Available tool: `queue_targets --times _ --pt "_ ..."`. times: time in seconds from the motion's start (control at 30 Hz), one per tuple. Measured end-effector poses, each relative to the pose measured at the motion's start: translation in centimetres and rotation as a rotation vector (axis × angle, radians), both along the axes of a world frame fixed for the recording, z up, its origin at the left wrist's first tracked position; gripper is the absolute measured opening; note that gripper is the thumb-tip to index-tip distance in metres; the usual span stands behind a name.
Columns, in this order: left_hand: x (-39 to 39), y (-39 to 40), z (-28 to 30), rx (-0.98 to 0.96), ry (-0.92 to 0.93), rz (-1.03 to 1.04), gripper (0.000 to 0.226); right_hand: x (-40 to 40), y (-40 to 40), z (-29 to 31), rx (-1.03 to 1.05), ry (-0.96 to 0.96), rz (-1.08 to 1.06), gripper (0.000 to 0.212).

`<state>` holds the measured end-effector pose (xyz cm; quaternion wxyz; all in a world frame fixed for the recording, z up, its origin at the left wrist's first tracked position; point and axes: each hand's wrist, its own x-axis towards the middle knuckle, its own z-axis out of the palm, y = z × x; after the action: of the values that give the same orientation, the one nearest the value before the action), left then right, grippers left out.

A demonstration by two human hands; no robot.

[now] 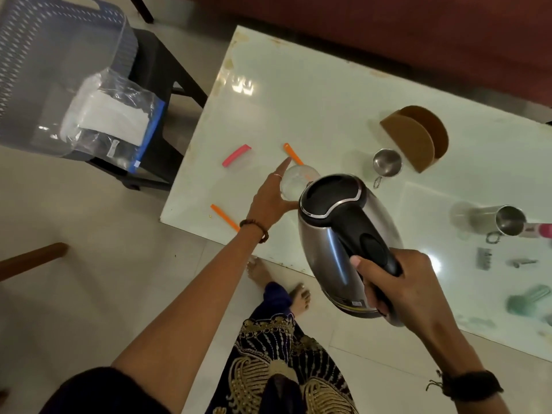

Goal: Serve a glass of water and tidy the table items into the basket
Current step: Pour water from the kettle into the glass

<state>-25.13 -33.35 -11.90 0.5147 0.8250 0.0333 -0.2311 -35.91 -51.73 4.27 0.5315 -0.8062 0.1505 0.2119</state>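
A clear glass [294, 181] stands on the white table [298, 109], and my left hand [270, 195] holds it at its left side. My right hand [397, 291] grips the black handle of a steel electric kettle [337, 234], which is tilted with its top toward the glass. The spout is hidden behind the kettle's lid. A pink clip [236, 155] and two orange clips [293, 153] [224, 221] lie on the table around the glass. A blue-grey basket [53, 55] sits on a dark stool at the left, holding a clear plastic bag [113, 121].
A brown napkin holder [418, 138] and a small steel cup [386, 165] stand behind the kettle. A steel tumbler [504, 221], a pink item, metal clips and a green object [528, 298] lie at the right. My feet are beside the table's near edge.
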Motion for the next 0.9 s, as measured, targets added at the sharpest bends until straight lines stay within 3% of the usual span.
queue_targets --times 0.23,0.37,0.9 --pt "0.7 0.4 -0.6 -0.022 0.085 0.007 0.09 0.5 0.1 -0.9 -0.049 0.065 -0.06 0.043" --pt "0.5 0.3 -0.3 0.059 0.03 -0.038 0.088 1.5 0.8 -0.6 -0.097 0.086 -0.062 0.048" --pt "0.3 -0.1 0.2 0.077 0.04 -0.011 0.078 3.5 2.0 0.1 -0.177 0.211 0.007 0.039"
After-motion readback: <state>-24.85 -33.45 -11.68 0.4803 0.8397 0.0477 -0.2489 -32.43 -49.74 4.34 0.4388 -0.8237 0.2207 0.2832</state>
